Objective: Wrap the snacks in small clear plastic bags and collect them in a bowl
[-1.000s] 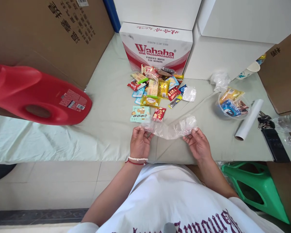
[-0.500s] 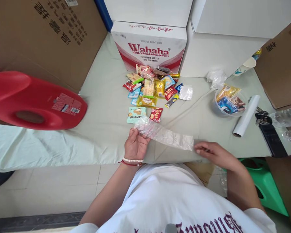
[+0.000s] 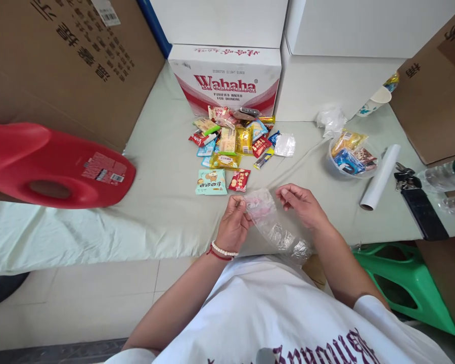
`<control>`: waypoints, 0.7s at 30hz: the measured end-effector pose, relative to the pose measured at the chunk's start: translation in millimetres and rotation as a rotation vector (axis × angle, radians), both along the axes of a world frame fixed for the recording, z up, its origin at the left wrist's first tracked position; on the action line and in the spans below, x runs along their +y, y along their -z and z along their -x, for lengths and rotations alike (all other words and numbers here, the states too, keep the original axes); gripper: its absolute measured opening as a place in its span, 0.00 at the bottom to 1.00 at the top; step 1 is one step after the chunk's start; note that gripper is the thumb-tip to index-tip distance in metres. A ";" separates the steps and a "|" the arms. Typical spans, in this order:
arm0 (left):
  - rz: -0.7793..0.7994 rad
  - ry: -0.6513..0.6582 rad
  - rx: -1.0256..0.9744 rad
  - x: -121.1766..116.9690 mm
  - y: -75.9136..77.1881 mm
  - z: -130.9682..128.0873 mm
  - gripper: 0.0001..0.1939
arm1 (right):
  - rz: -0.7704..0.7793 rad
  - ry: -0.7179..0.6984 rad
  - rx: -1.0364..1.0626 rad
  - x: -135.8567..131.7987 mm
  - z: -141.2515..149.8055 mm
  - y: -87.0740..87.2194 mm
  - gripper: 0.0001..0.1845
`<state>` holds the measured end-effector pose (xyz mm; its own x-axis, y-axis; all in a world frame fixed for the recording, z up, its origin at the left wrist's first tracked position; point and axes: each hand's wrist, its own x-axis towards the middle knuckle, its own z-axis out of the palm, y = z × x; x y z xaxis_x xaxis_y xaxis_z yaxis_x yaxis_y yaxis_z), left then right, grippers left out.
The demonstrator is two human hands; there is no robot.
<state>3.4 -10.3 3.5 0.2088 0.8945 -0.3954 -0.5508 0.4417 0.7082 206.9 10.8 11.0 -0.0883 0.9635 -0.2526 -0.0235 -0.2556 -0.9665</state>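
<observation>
Just this side of the snack pile (image 3: 227,144), my left fingers (image 3: 240,201) pinch a clear plastic bag (image 3: 275,228); my right fingers (image 3: 288,195) sit beside it, slightly parted. I judge it grasped but unfilled, the pile outside.

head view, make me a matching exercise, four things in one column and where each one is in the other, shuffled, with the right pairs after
1. clear plastic strip
2. white roll
3. green stool
4. Wahaha box

A. lower than the tabletop
B. behind the snack pile
C. pinched in the left hand
D. beside the clear bowl

Pairs: 1-C, 2-D, 3-A, 4-B
</observation>
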 end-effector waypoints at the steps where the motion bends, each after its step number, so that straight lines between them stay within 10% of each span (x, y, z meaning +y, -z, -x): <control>1: 0.000 0.010 0.009 -0.2 0.3 -1.1 0.25 | 0.037 -0.011 0.044 0.2 0.6 2.3 0.26; 10: -0.018 0.048 0.034 3.4 12.1 -9.8 0.24 | 0.233 -0.070 0.271 -4.3 2.3 0.7 0.23; 17: -0.343 -0.425 0.625 0.6 16.5 -9.3 0.19 | 0.135 0.097 0.235 -15.7 18.3 -4.1 0.21; 21: -0.379 -0.100 0.464 -7.0 5.2 -16.2 0.17 | 0.020 0.161 0.141 -26.6 36.1 -6.1 0.18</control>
